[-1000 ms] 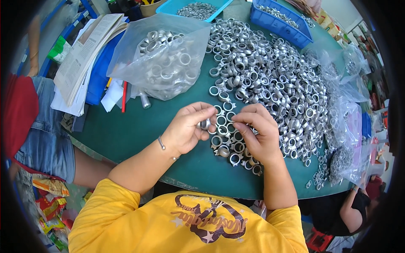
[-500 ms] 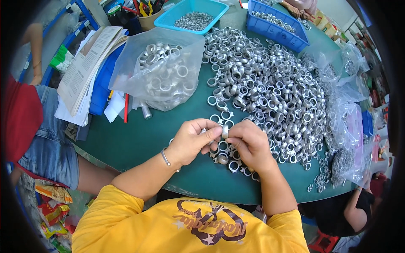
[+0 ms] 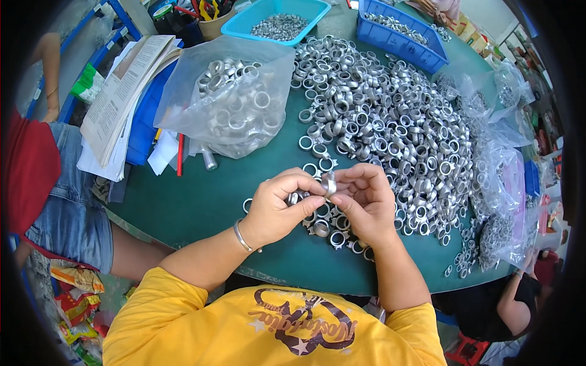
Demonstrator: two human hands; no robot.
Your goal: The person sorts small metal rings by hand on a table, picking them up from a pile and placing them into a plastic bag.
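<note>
A silvery metal ring point(image 3: 329, 183) is pinched between my two hands over the near part of the table. The thumb and forefinger of my left hand point(image 3: 271, 207) grip its left side. Another small metal piece point(image 3: 295, 197) shows in the curl of that hand's fingers; its exact kind is partly hidden. My right hand point(image 3: 369, 204) holds the ring from the other side with thumb and fingertips. Several loose rings point(image 3: 321, 227) lie under and beside my hands. Just beyond spreads a large pile of similar metal rings point(image 3: 390, 122).
Beyond my left hand rests a clear plastic bag point(image 3: 244, 122) of rings. Two bins of small parts, one turquoise point(image 3: 232, 27) and one blue point(image 3: 421, 58), stand at the back. Papers point(image 3: 122, 104) and a red pen point(image 3: 180, 155) lie left; plastic bags point(image 3: 497, 177) line the right.
The ring between my hands has turned and tilted. My right hand's fingers have opened out and shifted their hold, and the left fingers have shifted slightly.
</note>
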